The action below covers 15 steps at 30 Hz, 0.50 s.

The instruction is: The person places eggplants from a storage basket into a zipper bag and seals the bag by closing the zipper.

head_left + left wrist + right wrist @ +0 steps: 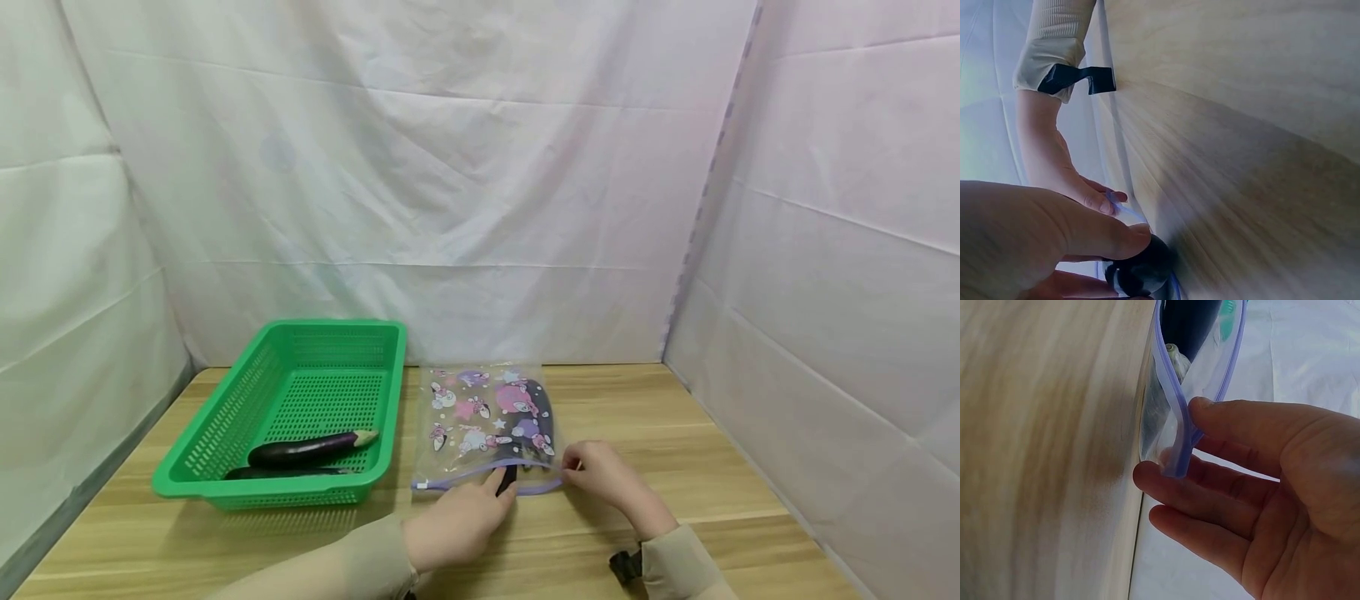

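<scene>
A clear zip bag (465, 408) printed with pink and purple cartoons lies flat on the table, its purple-edged mouth toward me. My left hand (459, 518) grips a dark eggplant (507, 478) at the mouth; its rounded end (1141, 269) shows between thumb and fingers in the left wrist view. My right hand (602, 478) pinches the right corner of the purple zip strip (1179, 440) between thumb and fingers. Through the bag's right side another eggplant (542, 398) shows dark, and its pale stem end (1177, 362) appears inside the mouth in the right wrist view.
Left of the bag stands a green plastic basket (400, 387) with perforated walls. Two eggplants (303, 452) lie near its front. White cloth (480, 183) hangs behind and at both sides of the wooden table (622, 400).
</scene>
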Each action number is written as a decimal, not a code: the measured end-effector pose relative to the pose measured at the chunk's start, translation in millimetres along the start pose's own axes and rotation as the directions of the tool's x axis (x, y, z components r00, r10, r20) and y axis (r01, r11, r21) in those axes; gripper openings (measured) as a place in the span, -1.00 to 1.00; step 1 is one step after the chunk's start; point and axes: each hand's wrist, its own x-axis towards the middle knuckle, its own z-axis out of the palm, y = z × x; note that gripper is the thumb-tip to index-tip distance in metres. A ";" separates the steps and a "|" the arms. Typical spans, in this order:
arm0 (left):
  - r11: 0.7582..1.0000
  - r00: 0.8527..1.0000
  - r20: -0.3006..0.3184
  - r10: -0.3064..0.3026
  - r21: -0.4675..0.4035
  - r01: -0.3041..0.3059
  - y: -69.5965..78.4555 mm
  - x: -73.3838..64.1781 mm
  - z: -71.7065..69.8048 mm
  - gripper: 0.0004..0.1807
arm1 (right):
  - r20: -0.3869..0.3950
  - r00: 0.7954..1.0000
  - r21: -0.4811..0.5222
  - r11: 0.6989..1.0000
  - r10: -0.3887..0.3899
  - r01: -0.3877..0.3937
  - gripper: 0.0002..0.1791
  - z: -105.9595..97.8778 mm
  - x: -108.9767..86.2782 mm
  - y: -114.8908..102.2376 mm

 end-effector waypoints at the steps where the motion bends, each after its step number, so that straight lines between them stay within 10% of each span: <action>1: 1.000 1.000 -0.003 -0.005 0.007 0.005 0.3 1.2 0.4 -0.36 | -0.001 1.000 -0.003 1.000 -0.001 0.001 -0.79 -0.1 0.3 -0.3; 15: 0.996 0.997 -0.058 -0.057 0.069 0.061 -4.6 25.3 14.1 -0.30 | -0.009 1.000 -0.005 1.000 -0.005 0.005 -0.80 1.0 -0.1 -3.5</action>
